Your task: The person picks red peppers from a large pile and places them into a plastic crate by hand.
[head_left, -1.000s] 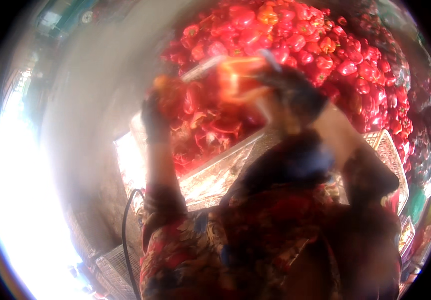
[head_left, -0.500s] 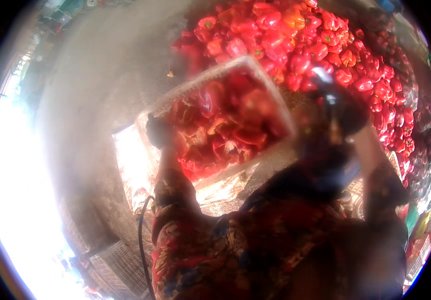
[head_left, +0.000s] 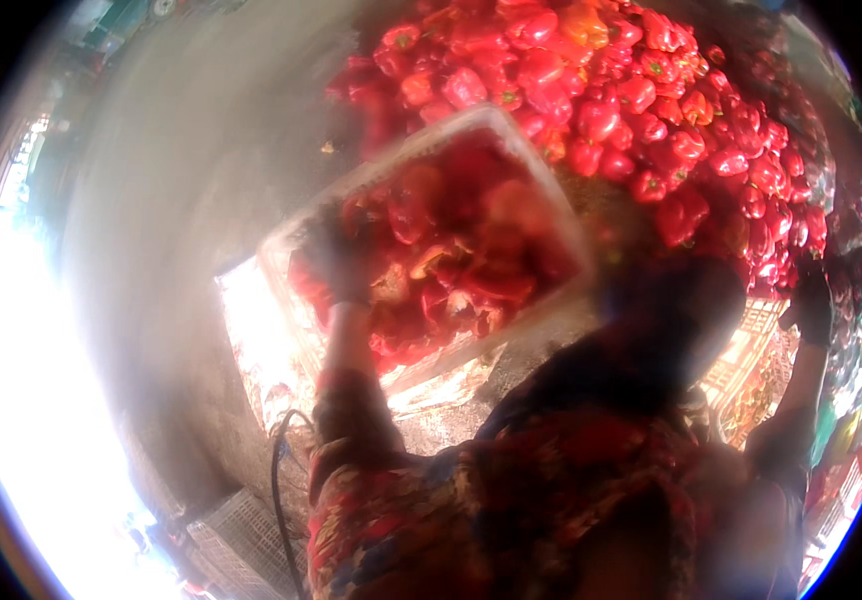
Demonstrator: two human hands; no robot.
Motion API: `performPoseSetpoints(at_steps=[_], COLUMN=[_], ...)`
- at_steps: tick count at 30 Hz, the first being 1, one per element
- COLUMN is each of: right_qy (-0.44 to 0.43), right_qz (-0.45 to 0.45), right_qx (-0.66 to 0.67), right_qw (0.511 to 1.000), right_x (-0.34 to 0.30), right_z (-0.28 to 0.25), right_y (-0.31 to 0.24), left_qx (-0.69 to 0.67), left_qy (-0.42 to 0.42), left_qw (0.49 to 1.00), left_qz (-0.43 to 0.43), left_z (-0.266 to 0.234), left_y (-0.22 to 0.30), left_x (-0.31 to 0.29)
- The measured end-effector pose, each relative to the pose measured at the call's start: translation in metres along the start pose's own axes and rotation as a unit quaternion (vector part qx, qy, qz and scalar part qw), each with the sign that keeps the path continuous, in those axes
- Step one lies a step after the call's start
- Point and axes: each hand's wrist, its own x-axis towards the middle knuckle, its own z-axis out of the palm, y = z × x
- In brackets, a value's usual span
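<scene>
I judge I'm mid-lift: my left hand (head_left: pixel 336 262) has its fingers clamped on the near rim of the pepper crate (head_left: pixel 511 140), right hand hidden beyond it, the pile (head_left: pixel 641 90) lying past them, steadiness needed.

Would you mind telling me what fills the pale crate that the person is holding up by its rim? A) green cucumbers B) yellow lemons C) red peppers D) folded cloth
C: the crate is packed with red peppers, the same kind as the big pile behind it, and the left hand grips its near rim.
</scene>
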Motion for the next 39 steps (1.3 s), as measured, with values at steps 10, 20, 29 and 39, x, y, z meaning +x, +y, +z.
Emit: performPoseSetpoints(at_steps=[10,20,29,39], right_qy=[-0.175,-0.408,-0.11,0.162], right_qz=[0.153,0.273,0.441,0.661], right_qx=[-0.029,-0.105,0.096,0.554], right_qw=[0.972,0.865,0.885,0.48], right_x=[-0.114,-0.107,-0.091,-0.248], right_z=[0.055,-0.045,-0.02,0.027], right_y=[0.018,-0.073,-0.071,-0.112], left_qx=[-0.07,0.219,-0.084,0.326], left_qy=[-0.035,-0.263,-0.194,-0.091], left_qw=[0.996,0.937,0.974,0.939], left_qz=[0.044,0.069,0.08,-0.06], left_z=[0.052,0.003,0.052,0.073], left_y=[-0.041,0.008,-0.061,-0.044], left_x=[-0.014,-0.022,0.01,-0.061])
